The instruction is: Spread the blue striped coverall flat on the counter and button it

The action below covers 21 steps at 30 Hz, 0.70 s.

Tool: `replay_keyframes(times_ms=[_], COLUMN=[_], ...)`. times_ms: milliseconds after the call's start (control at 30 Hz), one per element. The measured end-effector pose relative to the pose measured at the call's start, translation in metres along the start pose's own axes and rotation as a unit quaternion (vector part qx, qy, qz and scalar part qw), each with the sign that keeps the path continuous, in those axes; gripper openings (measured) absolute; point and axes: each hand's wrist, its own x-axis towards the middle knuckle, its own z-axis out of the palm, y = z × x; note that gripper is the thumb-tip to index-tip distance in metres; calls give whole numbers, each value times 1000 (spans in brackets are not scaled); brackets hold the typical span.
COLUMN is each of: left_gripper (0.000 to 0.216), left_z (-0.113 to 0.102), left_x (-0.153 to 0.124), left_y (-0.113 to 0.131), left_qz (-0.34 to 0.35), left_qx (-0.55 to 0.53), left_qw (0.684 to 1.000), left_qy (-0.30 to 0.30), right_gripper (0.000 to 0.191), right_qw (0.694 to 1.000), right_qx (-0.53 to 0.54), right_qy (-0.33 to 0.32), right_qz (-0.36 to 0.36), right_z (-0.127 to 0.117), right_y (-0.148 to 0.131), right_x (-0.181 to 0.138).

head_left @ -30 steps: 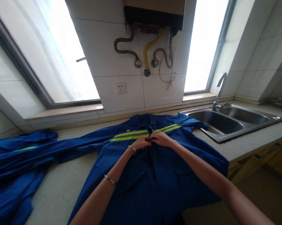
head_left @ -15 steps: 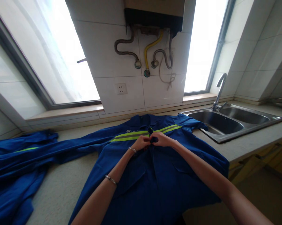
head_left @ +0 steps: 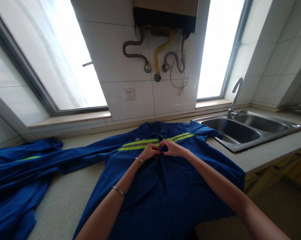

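A blue work jacket (head_left: 145, 190) with a yellow-green and grey reflective stripe across the chest lies spread on the counter, its collar toward the wall. Just below the stripe, my left hand (head_left: 150, 152) pinches the jacket's front edge at the centre placket. My right hand (head_left: 172, 148) meets it there, fingers closed on the other side of the same placket. Both sets of fingertips almost touch. Whatever small part sits between them is hidden. Two bracelets circle my left wrist and forearm.
Another blue garment (head_left: 12, 190) with a similar stripe lies at the left on the counter (head_left: 65, 196). A steel double sink (head_left: 233, 146) with a tap (head_left: 237, 96) is set in at the right. Hoses hang under a wall-mounted heater (head_left: 165, 18), near a wall socket (head_left: 130, 94).
Both hands stay at the same spot on the placket, with only slight finger movement. The jacket lies as before.
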Motion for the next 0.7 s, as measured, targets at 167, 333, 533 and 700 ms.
replay_keyframes(times_ms=[167, 333, 533, 700], left_gripper=[13, 15, 17, 18], left_z=[1, 0, -1, 0], left_x=[-1, -1, 1, -3], left_y=[2, 1, -4, 4], left_qz=[17, 13, 18, 24], left_qx=[17, 16, 19, 39], left_qw=[999, 1000, 1000, 999], left_qy=[23, 18, 7, 9], right_gripper=[42, 42, 45, 45], right_qw=[999, 998, 996, 998], right_qx=[-47, -61, -78, -55], right_qy=[10, -2, -31, -16], right_qz=[19, 7, -9, -16], right_z=[-3, -6, -2, 2], right_y=[-12, -18, -23, -14], right_x=[-2, -3, -4, -5])
